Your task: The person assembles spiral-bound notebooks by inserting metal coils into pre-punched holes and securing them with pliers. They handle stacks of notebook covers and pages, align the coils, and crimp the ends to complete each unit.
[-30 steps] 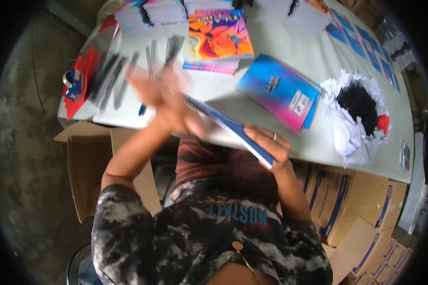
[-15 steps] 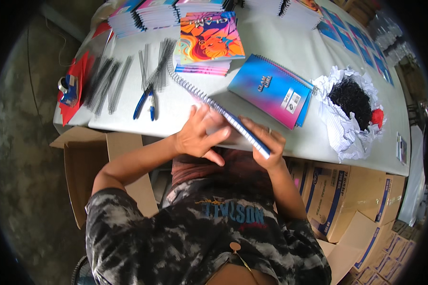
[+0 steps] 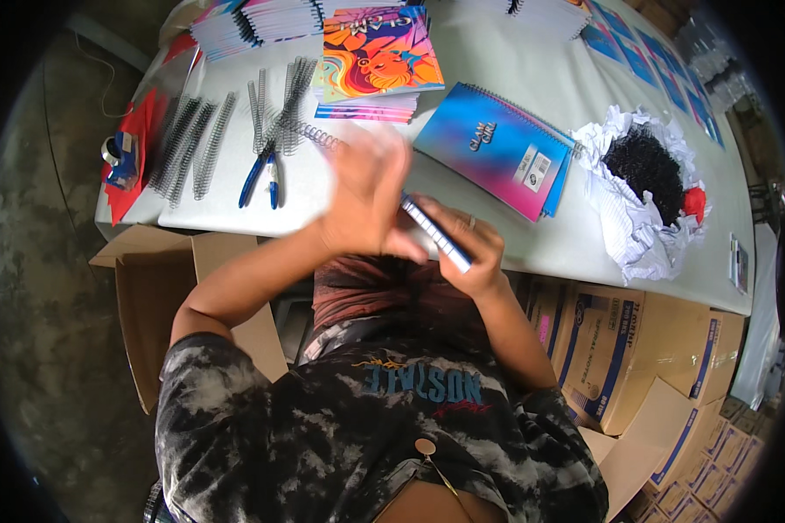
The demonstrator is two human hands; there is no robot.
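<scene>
My right hand (image 3: 478, 244) grips a notebook (image 3: 438, 234), its hole-punched edge turned up toward me. A spiral wire coil (image 3: 318, 136) sticks out past the notebook's far end, toward the upper left. Over that end is my left hand (image 3: 365, 196), blurred by motion. Its thumb stands apart from its stretched fingers, and it hides where coil and notebook meet. Blue-handled pliers (image 3: 262, 179) lie left of it, beside loose wire coils (image 3: 187, 148). To the right of my hands lie blue and pink spiral notebooks (image 3: 493, 148).
Orange-covered books (image 3: 384, 57) are stacked at the back, before rows of bound notebooks (image 3: 279, 22). Crumpled paper (image 3: 619, 235) holds a black tangle (image 3: 644, 179) at right. A tape dispenser (image 3: 124, 166) sits on red sheets at left. Cardboard boxes (image 3: 619, 349) stand below the table edge.
My left hand has swept up and away along the coil, and it now covers more of it. The notebook in my right hand has shifted slightly left and nearer upright.
</scene>
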